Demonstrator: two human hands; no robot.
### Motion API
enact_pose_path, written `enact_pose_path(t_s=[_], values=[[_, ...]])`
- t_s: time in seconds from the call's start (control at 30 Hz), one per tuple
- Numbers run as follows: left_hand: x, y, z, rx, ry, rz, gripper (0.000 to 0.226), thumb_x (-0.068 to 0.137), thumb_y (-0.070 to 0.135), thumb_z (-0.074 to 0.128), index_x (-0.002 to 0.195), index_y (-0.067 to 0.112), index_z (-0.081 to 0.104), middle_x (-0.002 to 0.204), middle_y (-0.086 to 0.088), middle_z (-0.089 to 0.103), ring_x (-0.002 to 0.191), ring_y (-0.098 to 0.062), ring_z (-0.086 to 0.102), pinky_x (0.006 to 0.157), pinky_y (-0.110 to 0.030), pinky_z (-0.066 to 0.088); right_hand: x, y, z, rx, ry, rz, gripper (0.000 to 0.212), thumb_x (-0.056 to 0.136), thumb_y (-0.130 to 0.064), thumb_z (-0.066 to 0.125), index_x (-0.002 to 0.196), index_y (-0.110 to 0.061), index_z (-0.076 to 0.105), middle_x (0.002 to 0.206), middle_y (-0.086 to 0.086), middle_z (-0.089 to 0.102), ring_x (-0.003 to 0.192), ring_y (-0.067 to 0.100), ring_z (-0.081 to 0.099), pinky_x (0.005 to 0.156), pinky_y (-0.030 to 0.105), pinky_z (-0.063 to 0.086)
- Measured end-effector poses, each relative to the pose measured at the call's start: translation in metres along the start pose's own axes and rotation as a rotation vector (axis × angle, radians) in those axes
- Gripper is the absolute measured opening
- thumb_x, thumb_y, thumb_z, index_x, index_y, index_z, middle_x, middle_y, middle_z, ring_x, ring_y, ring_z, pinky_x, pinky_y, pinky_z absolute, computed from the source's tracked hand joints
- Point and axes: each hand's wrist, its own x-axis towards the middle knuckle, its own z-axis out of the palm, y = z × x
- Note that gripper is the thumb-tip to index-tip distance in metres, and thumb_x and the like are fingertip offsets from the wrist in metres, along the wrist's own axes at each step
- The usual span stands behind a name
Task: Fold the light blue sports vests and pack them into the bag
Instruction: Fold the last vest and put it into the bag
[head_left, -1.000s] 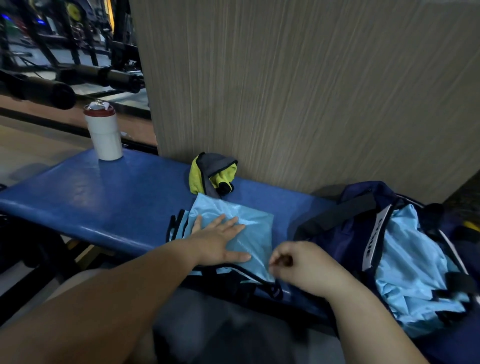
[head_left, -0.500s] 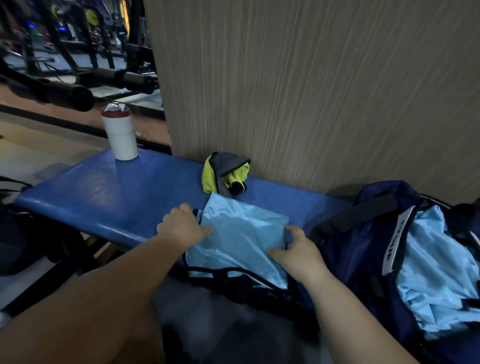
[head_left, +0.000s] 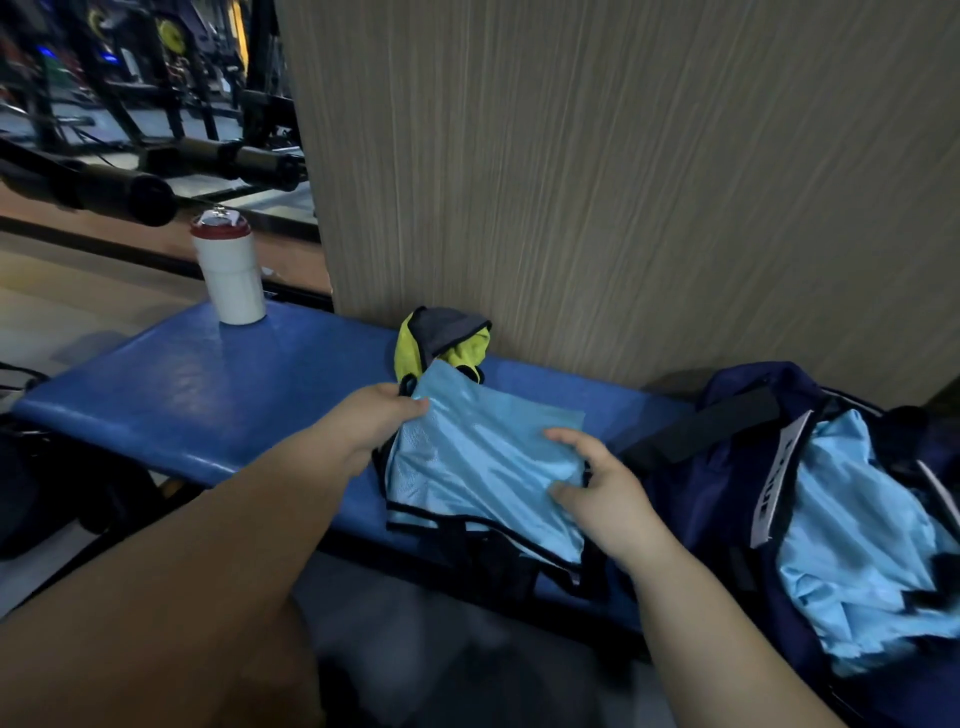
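On the bench (head_left: 208, 384), left hand (head_left: 374, 422) and right hand (head_left: 605, 486) grip opposite edges of the folded vest (head_left: 478, 460).

Two hands (head_left: 371, 423) (head_left: 608, 499), one folded vest (head_left: 483, 467), one bag (head_left: 696, 499), one tumbler (head_left: 234, 275)

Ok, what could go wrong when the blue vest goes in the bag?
1. The left hand and right hand hold the folded vest only by its edges, so it may sag and unfold when lifted.
2. The bag holds loosely heaped blue vests; the fold could get rumpled going in.
3. The yellow garment lies right at the vest's far corner and might get dragged along.
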Motion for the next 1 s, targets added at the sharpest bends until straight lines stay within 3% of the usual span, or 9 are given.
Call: enact_pose_path(t_s=[0.07, 0.27, 0.37, 0.53, 0.67, 0.77, 0.83, 0.9, 1.0], values=[[0.002, 0.011, 0.002, -0.076, 0.007, 0.019, 0.016, 0.093, 0.015, 0.063, 0.108, 0.008, 0.063, 0.101, -0.010, 0.071, 0.090, -0.025, 0.068, 0.079, -0.034, 0.053, 0.004, 0.001, -0.007, 0.140, 0.003, 0.039, 0.056, 0.079, 0.011, 0.063, 0.106, -0.038, 0.068, 0.107, 0.016, 0.069, 0.076, 0.021, 0.067, 0.076, 0.044, 0.058], [0.002, 0.023, 0.011, -0.080, 0.008, 0.072, 0.036, 0.090, 0.012, 0.065, 0.124, 0.004, 0.053, 0.106, -0.013, 0.069, 0.094, -0.026, 0.068, 0.085, -0.038, 0.053, 0.007, -0.001, -0.018, 0.370, -0.051, 0.111, 0.045, 0.077, 0.018, 0.065, 0.106, -0.016, 0.064, 0.105, 0.014, 0.068, 0.083, 0.026, 0.070, 0.081, 0.042, 0.058], [0.000, 0.018, 0.014, 0.005, -0.022, 0.053, 0.006, 0.094, 0.007, 0.059, 0.099, 0.007, 0.061, 0.096, -0.011, 0.069, 0.084, -0.023, 0.066, 0.081, -0.035, 0.053, 0.009, 0.004, -0.015, 0.350, -0.016, 0.152, 0.036, 0.081, 0.006, 0.070, 0.107, -0.017, 0.061, 0.109, 0.012, 0.067, 0.083, 0.025, 0.070, 0.081, 0.043, 0.057], [-0.004, 0.011, 0.015, 0.032, -0.056, 0.011, 0.016, 0.095, 0.001, 0.054, 0.085, 0.011, 0.061, 0.087, -0.009, 0.072, 0.078, -0.021, 0.065, 0.068, -0.031, 0.052, 0.012, 0.010, -0.010, 0.234, -0.034, 0.233, 0.033, 0.080, -0.013, 0.078, 0.104, -0.023, 0.058, 0.115, 0.007, 0.065, 0.096, 0.026, 0.070, 0.091, 0.042, 0.056], [-0.005, 0.009, 0.015, -0.013, 0.000, -0.024, 0.027, 0.093, -0.003, 0.056, 0.073, 0.014, 0.049, 0.053, 0.004, 0.067, 0.063, -0.018, 0.065, 0.063, -0.032, 0.049, 0.012, 0.010, -0.007, 0.213, -0.021, 0.283, 0.050, 0.075, -0.023, 0.081, 0.116, -0.023, 0.053, 0.108, 0.002, 0.064, 0.101, 0.033, 0.069, 0.094, 0.055, 0.052], [-0.005, 0.009, 0.011, 0.002, -0.022, -0.063, 0.013, 0.092, -0.004, 0.053, 0.086, 0.005, 0.060, 0.091, -0.020, 0.071, 0.079, -0.029, 0.067, 0.072, -0.038, 0.054, 0.014, 0.009, -0.007, 0.316, -0.006, 0.288, 0.041, 0.088, -0.010, 0.070, 0.121, -0.020, 0.048, 0.105, 0.001, 0.062, 0.091, 0.027, 0.070, 0.083, 0.045, 0.058], [0.000, 0.010, 0.007, -0.022, -0.001, -0.038, 0.027, 0.090, -0.003, 0.055, 0.116, 0.000, 0.059, 0.114, -0.023, 0.065, 0.095, -0.032, 0.066, 0.083, -0.042, 0.055, 0.013, 0.007, -0.007, 0.377, -0.001, 0.224, 0.038, 0.088, 0.002, 0.065, 0.116, -0.022, 0.053, 0.107, 0.005, 0.065, 0.085, 0.022, 0.071, 0.072, 0.035, 0.058], [0.003, 0.016, 0.007, -0.085, 0.046, 0.017, 0.050, 0.090, -0.001, 0.059, 0.136, 0.010, 0.045, 0.120, -0.017, 0.061, 0.099, -0.028, 0.063, 0.081, -0.038, 0.054, 0.013, 0.003, -0.007, 0.425, 0.051, 0.113, 0.041, 0.088, 0.008, 0.061, 0.110, -0.026, 0.059, 0.111, 0.007, 0.069, 0.089, 0.022, 0.071, 0.075, 0.037, 0.057], [0.005, 0.032, 0.009, -0.154, 0.051, 0.148, 0.057, 0.087, 0.000, 0.061, 0.138, 0.018, 0.042, 0.120, -0.009, 0.060, 0.099, -0.024, 0.062, 0.073, -0.031, 0.050, 0.012, -0.005, -0.013, 0.401, 0.213, -0.109, 0.049, 0.089, 0.008, 0.059, 0.108, -0.037, 0.061, 0.106, -0.012, 0.071, 0.084, 0.013, 0.067, 0.078, 0.035, 0.056]])
